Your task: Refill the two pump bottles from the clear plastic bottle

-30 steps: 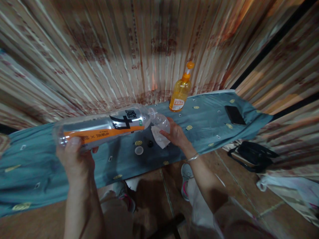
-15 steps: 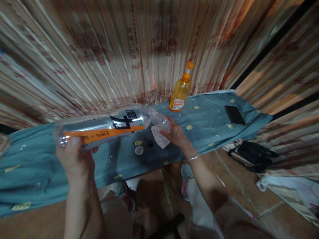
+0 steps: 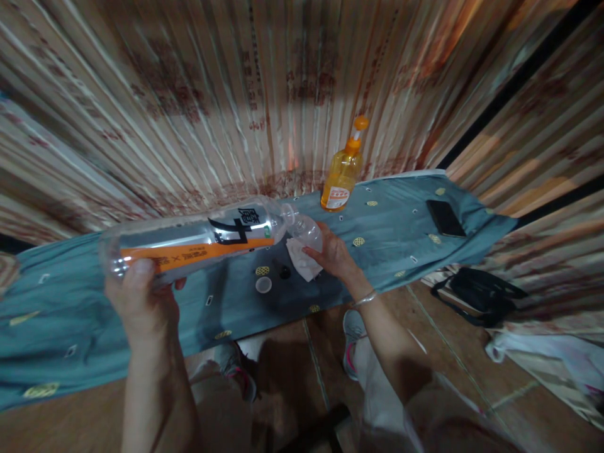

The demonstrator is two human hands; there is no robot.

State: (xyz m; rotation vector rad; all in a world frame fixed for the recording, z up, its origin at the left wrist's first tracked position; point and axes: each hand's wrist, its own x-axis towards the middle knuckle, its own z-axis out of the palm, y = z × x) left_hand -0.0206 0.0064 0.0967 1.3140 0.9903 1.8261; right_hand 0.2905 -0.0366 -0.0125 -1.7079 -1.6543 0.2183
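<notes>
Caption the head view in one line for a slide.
Left hand tips a clear bottle sideways into a small cup held by the right hand.

Dim, warm indoor light; the curtain [image 3: 189, 113] smears and bends toward the edges, and dark shadows pool under the table [image 3: 401, 233].

Single head-worn view, looking forward and down, close over cloth-covered table [image 3: 401, 233]

An orange pump bottle [image 3: 341, 175] stands at the back of a blue patterned cloth [image 3: 70, 327] against a striped curtain [image 3: 189, 94]. A dark phone [image 3: 445, 218] lies near the cloth's right end. A black bag [image 3: 481, 294] sits on the floor beyond it.
</notes>
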